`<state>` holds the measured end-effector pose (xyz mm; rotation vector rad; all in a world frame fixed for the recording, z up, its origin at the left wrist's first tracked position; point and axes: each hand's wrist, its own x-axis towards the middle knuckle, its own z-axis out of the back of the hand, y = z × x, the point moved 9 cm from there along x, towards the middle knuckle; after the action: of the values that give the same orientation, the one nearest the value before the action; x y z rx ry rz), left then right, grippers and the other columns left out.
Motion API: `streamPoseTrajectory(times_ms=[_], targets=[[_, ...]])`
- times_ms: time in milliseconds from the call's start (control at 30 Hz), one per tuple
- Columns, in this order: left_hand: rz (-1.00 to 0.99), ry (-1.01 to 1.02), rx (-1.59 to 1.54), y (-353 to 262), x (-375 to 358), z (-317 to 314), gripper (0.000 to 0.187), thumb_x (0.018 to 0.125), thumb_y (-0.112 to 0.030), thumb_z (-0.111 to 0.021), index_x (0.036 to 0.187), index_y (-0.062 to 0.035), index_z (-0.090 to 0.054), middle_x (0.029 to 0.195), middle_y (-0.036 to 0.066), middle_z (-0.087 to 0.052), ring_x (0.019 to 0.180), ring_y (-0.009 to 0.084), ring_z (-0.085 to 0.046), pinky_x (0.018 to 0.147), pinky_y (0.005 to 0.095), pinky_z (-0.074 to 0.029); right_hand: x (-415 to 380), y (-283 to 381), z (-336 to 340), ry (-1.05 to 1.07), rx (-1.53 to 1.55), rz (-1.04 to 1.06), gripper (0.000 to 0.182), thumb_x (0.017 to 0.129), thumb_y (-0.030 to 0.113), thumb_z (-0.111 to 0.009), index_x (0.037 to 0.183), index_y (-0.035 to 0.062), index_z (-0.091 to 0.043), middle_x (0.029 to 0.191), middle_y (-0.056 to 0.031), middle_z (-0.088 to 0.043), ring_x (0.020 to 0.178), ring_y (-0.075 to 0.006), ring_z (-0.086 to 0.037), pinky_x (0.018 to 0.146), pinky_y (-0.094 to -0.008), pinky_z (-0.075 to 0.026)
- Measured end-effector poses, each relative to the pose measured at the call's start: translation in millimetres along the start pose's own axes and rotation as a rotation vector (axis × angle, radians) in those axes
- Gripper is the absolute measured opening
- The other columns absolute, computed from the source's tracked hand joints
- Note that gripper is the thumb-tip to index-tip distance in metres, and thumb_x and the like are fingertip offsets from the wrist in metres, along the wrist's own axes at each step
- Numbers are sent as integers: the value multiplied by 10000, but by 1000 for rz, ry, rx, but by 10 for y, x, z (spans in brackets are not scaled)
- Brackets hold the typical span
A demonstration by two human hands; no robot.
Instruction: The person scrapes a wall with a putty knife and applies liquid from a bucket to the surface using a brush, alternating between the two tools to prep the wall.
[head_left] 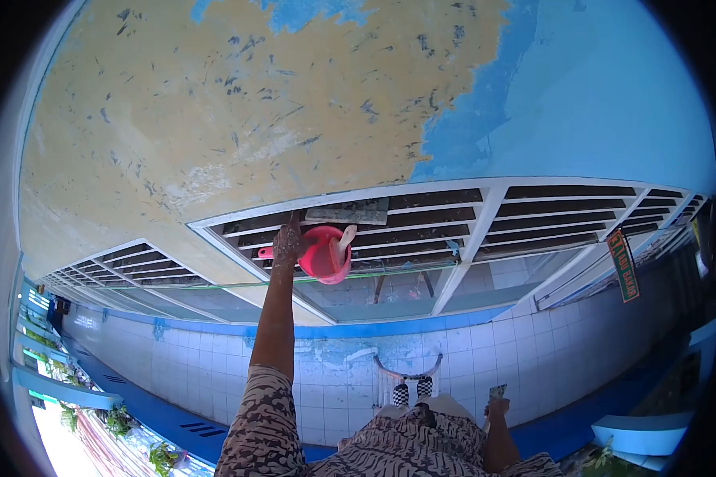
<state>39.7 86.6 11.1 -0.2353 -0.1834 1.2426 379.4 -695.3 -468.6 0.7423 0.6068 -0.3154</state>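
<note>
My left hand (287,244), stained pale, reaches up to the louvred vent and is closed at the handle of a red plastic dipper (320,269). One finger points upward, and the exact grip is partly hidden. Inside the dipper leans a tool with a whitish handle (347,241). Just above it, a flat grey, smeared rectangular piece (348,211) rests against the slats. Low at my right side, my right hand (497,407) is closed on a small scraper (497,391) with a greyish blade.
The wall above has a tan patched area (239,103) with dark marks beside blue paint (605,95). White window frames (476,226) run across. A hanging sign (623,266) is at right. Below me are a chair-like metal frame (408,374) and white floor tiles (326,397).
</note>
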Motion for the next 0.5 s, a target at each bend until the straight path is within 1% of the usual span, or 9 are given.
streamPoseTrajectory(times_ms=[33, 100, 167, 233, 300, 333, 400, 433, 500], targets=[[5, 11, 2, -18, -8, 10, 1128, 714, -404, -898, 1610, -131, -271, 1242, 325, -663, 1195, 484, -634, 1013, 563, -524, -168, 321, 6, -46, -136, 140, 196, 920, 57, -648, 920, -124, -573, 638, -173, -617, 444, -275, -641, 385, -399, -562], [4, -13, 27, 10, 14, -15, 1130, 711, -399, -898, 1611, -134, -269, 1239, 322, -665, 1189, 486, -637, 1008, 562, -526, -170, 485, -110, 49, -108, 200, 179, 890, 17, -636, 972, -122, -557, 648, -178, -613, 477, -293, -666, 385, -411, -564], [3, -27, 27, 65, 68, -72, 1139, 703, -401, -901, 1616, -158, -265, 1237, 322, -666, 1183, 480, -643, 995, 558, -533, -416, 940, -178, 284, 85, 196, 161, 880, -9, -602, 992, -113, -552, 675, -185, -635, 488, -260, -663, 390, -406, -561], [-4, -32, 27, 34, 52, -51, 1136, 700, -395, -906, 1612, -160, -270, 1231, 322, -669, 1179, 482, -644, 983, 564, -532, -866, 1534, -146, 372, 267, 219, 150, 873, -10, -594, 985, -109, -581, 723, -185, -664, 465, -221, -626, 384, -387, -544], [-22, -23, 5, -12, 11, -19, 1131, 703, -378, -908, 1609, -155, -269, 1221, 325, -674, 1174, 488, -644, 978, 568, -528, -1125, 2034, -118, 400, 204, 229, 182, 871, 3, -617, 1025, -95, -611, 763, -171, -679, 477, -198, -604, 399, -359, -536], [-25, -24, -5, -22, 6, -4, 1127, 706, -370, -907, 1609, -155, -268, 1219, 327, -675, 1171, 491, -643, 980, 568, -526, -1179, 2235, -102, 393, 205, 227, 182, 871, 3, -617, 1025, -95, -611, 763, -171, -679, 477, -198, -604, 399, -359, -536], [3, -17, 6, -49, -16, 29, 1118, 715, -356, -904, 1610, -150, -267, 1218, 334, -673, 1170, 492, -643, 983, 565, -525, -1356, 2669, -224, 556, 122, 316, 230, 880, 51, -654, 1070, -77, -636, 792, -155, -689, 502, -185, -609, 426, -336, -541], [4, -14, 3, -39, -6, 7, 1118, 715, -356, -904, 1610, -150, -267, 1218, 334, -673, 1170, 492, -643, 983, 565, -525, -1456, 2852, -216, 553, 119, 315, 230, 880, 51, -654, 1070, -77, -636, 792, -155, -689, 502, -185, -609, 426, -336, -541], [-23, -23, -7, -14, 22, -20, 1120, 713, -363, -903, 1609, -136, -270, 1219, 332, -674, 1169, 495, -643, 986, 567, -524, -1855, 3347, -250, 699, 256, 479, 249, 870, 74, -675, 1075, -65, -651, 813, -154, -697, 535, -173, -622, 481, -328, -559]])
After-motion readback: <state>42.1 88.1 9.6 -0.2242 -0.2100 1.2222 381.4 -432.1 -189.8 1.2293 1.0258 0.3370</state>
